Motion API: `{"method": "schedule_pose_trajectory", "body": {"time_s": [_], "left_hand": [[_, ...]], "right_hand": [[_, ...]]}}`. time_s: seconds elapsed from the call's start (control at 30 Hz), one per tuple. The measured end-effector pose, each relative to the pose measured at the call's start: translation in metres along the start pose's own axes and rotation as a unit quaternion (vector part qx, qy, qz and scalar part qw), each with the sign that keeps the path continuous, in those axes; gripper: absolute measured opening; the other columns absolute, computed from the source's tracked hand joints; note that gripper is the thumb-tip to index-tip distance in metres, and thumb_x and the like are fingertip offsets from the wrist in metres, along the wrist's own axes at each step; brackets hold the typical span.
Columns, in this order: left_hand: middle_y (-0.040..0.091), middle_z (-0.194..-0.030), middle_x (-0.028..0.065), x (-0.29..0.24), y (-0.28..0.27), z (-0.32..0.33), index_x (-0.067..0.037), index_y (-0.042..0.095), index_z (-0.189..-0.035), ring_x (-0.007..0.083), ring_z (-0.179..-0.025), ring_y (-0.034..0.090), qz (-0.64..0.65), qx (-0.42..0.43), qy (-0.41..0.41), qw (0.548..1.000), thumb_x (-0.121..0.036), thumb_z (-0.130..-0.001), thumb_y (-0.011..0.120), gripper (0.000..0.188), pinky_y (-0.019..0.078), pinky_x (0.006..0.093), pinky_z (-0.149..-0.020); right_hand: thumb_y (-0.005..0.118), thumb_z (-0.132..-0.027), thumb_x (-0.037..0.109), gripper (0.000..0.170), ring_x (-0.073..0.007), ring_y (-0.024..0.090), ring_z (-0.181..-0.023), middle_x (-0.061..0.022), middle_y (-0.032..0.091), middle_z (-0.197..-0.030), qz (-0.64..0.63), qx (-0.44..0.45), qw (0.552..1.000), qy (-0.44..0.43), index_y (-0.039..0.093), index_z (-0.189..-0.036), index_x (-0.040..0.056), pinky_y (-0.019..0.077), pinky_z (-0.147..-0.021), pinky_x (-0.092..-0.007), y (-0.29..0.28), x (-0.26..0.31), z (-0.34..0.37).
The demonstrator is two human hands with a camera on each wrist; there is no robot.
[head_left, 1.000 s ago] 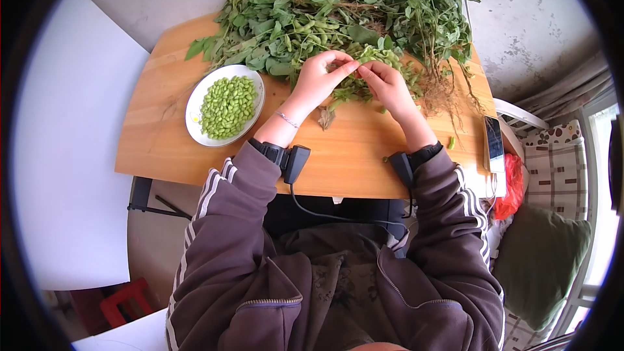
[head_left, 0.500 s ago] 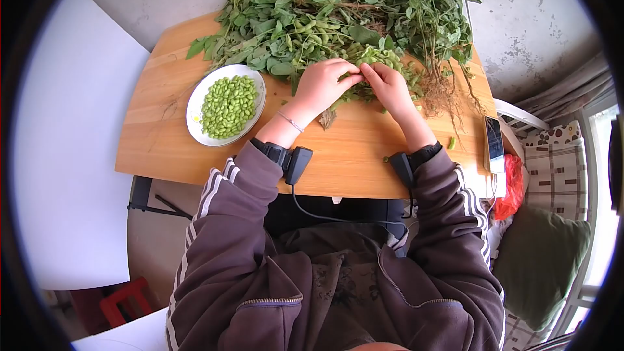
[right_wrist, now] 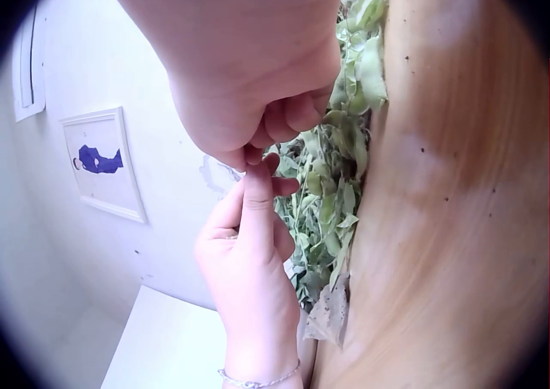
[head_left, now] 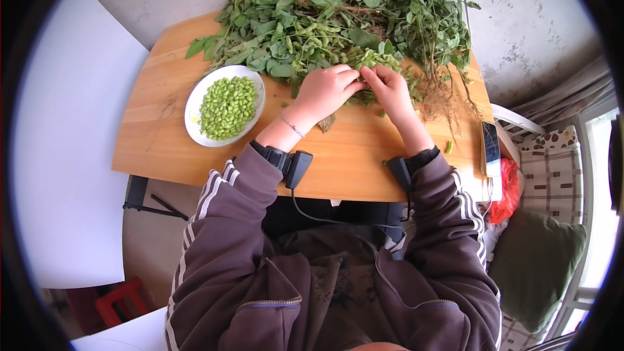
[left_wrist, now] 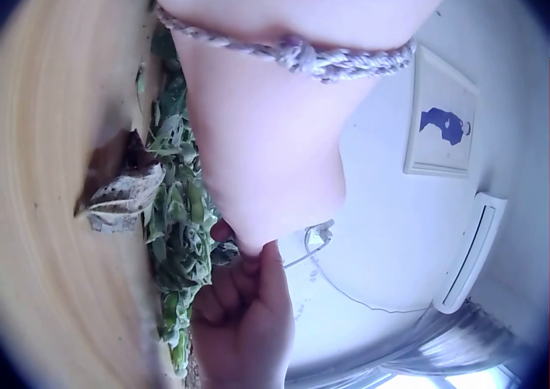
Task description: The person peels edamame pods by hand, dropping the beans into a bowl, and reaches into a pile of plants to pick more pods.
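Observation:
Over the front of the plant heap, my left hand (head_left: 325, 91) and right hand (head_left: 392, 93) meet with thumbs and fingertips together. Between them they pinch a soybean pod, mostly hidden by the fingers. The right wrist view shows the left thumb (right_wrist: 256, 204) against the right fingertips, the other right fingers curled. Behind and below the hands lie picked green pods (head_left: 380, 58) and the leafy soybean plants (head_left: 273, 32). Left of the left hand, a white bowl (head_left: 193, 131) holds many shelled green beans (head_left: 227, 107).
A dry brown leaf (head_left: 326, 122) lies on the wooden table (head_left: 344, 162) below the left hand. One loose pod piece (head_left: 449, 147) sits near the right wrist. At the table's right edge is a phone (head_left: 491, 148). Roots (head_left: 442, 99) spread at the right of the heap.
My left hand has turned over, its back now facing up, and its fingers have drawn in closer. The right hand keeps nearly the same place, its fingertips still at the left ones.

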State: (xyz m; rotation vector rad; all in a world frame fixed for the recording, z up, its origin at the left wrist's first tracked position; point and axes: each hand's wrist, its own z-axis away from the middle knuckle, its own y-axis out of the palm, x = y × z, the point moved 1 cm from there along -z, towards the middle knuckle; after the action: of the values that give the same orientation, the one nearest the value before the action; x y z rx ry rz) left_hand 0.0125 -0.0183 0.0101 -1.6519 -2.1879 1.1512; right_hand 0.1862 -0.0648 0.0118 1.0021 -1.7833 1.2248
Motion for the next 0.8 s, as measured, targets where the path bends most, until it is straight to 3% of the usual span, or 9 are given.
{"method": "schedule_pose_trajectory", "body": {"time_s": [0.2, 0.3, 0.4, 0.5, 0.6, 0.73, 0.8], "left_hand": [[0.063, -0.081, 0.0056, 0.000, 0.003, 0.001, -0.007, 0.066, -0.085, 0.0292, -0.066, 0.064, -0.021, 0.024, 0.020, 0.999, -0.023, -0.092, 0.065, 0.017, 0.0509, 0.0407, -0.056], [0.063, -0.079, 0.0077, 0.004, 0.004, -0.001, -0.004, 0.067, -0.085, 0.0302, -0.063, 0.061, 0.061, 0.036, -0.001, 0.997, -0.022, -0.092, 0.065, 0.020, 0.0487, 0.0403, -0.056], [0.062, -0.072, 0.0076, 0.008, 0.003, -0.006, -0.003, 0.070, -0.086, 0.0245, -0.057, 0.057, 0.184, 0.054, -0.013, 0.981, -0.024, -0.094, 0.066, 0.023, 0.0460, 0.0367, -0.056], [0.060, -0.065, 0.0041, 0.006, -0.004, -0.006, -0.003, 0.072, -0.087, 0.0139, -0.055, 0.051, 0.307, 0.124, -0.133, 0.934, -0.026, -0.096, 0.066, 0.025, 0.0419, 0.0302, -0.053], [0.058, -0.063, 0.0008, 0.006, -0.006, -0.006, -0.004, 0.073, -0.089, 0.0064, -0.057, 0.047, 0.390, 0.173, -0.224, 0.876, -0.027, -0.097, 0.066, 0.025, 0.0389, 0.0257, -0.053], [0.059, -0.063, 0.0002, 0.001, -0.005, -0.008, -0.006, 0.075, -0.091, 0.0055, -0.054, 0.047, 0.314, 0.129, -0.215, 0.916, -0.026, -0.096, 0.067, 0.023, 0.0385, 0.0238, -0.052], [0.065, -0.069, 0.0010, -0.001, -0.003, -0.005, -0.003, 0.075, -0.101, 0.0076, -0.059, 0.054, 0.277, 0.079, -0.204, 0.936, -0.022, -0.095, 0.067, 0.021, 0.0429, 0.0257, -0.055]], "right_hand": [[0.062, -0.099, 0.030, 0.036, -0.0088, 0.038, -0.061, 0.0005, 0.046, -0.063, 0.002, 0.030, 0.999, -0.020, 0.061, -0.079, 0.0006, 0.0363, -0.056, -0.0285, -0.002, 0.004, 0.001], [0.059, -0.101, 0.029, 0.035, -0.0077, 0.037, -0.061, 0.0022, 0.043, -0.064, -0.026, 0.062, 0.998, -0.008, 0.058, -0.078, 0.0018, 0.0341, -0.055, -0.0270, -0.005, 0.007, 0.002], [0.058, -0.102, 0.030, 0.035, -0.0057, 0.035, -0.059, 0.0049, 0.041, -0.063, -0.118, 0.110, 0.985, 0.065, 0.058, -0.078, 0.0045, 0.0302, -0.052, -0.0249, -0.009, 0.012, 0.004], [0.056, -0.103, 0.033, 0.036, -0.0042, 0.033, -0.056, 0.0066, 0.040, -0.062, -0.189, 0.133, 0.971, 0.065, 0.058, -0.078, 0.0070, 0.0271, -0.050, -0.0232, -0.009, 0.011, 0.005], [0.055, -0.103, 0.035, 0.037, -0.0046, 0.034, -0.055, 0.0064, 0.041, -0.061, -0.182, 0.142, 0.970, 0.071, 0.058, -0.078, 0.0072, 0.0279, -0.050, -0.0230, -0.011, 0.014, 0.005], [0.055, -0.103, 0.037, 0.039, -0.0049, 0.033, -0.051, 0.0062, 0.040, -0.059, -0.192, 0.096, 0.972, 0.100, 0.058, -0.079, 0.0073, 0.0263, -0.046, -0.0231, -0.006, 0.010, 0.003], [0.054, -0.103, 0.037, 0.036, -0.0042, 0.032, -0.049, 0.0072, 0.040, -0.058, -0.191, 0.076, 0.974, 0.094, 0.060, -0.083, 0.0070, 0.0245, -0.045, -0.0232, -0.006, 0.011, 0.006]]}}
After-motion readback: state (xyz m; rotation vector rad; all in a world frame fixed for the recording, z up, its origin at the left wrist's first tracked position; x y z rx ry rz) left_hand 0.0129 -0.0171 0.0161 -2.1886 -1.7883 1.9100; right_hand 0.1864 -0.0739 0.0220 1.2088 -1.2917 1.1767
